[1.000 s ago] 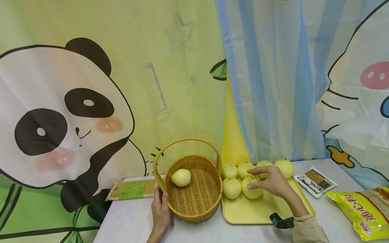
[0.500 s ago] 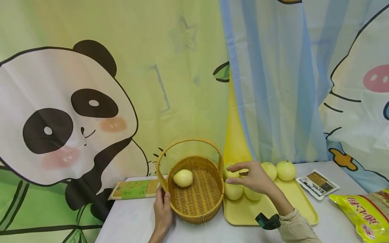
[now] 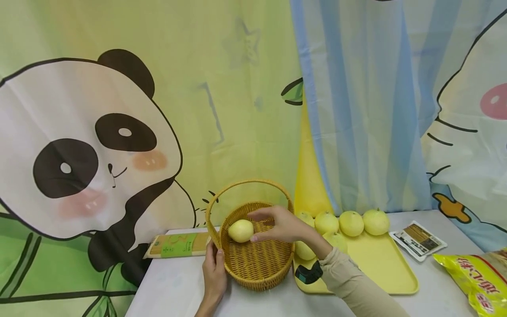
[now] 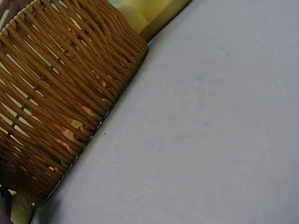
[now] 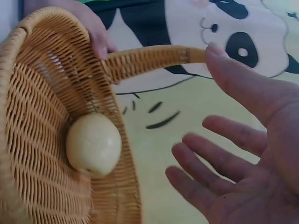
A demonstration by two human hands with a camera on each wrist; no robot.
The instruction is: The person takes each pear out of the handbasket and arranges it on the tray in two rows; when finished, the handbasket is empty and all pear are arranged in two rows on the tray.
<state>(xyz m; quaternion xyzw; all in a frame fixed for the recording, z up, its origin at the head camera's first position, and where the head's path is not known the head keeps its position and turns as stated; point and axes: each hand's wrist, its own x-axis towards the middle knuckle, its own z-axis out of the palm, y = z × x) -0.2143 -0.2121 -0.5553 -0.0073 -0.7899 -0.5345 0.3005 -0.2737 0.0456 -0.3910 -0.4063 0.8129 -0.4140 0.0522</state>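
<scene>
In the head view a wicker basket (image 3: 259,264) with a tall hoop handle stands on the table, one pale yellow, pear-like fruit (image 3: 240,231) inside at its left. My left hand (image 3: 215,275) grips the basket's left side by the handle's foot. Over the basket's opening hovers my right hand (image 3: 279,224), thumb and fingers spread, with nothing held. The right wrist view shows its fingers (image 5: 219,163) apart from the fruit (image 5: 93,144). To the right, several similar fruits (image 3: 351,223) sit on a yellow tray (image 3: 390,268); my right forearm partly covers them.
Behind the basket's left side lies a flat pack with a green label (image 3: 180,245). A small white-and-brown packet (image 3: 418,240) and a yellow bag (image 3: 479,277) lie right of the tray. A printed curtain (image 3: 253,110) hangs behind the table (image 3: 174,290).
My right hand has moved left from above the tray's fruits to above the basket, its fingers staying spread. The left hand keeps its place at the basket. The head view has shifted slightly.
</scene>
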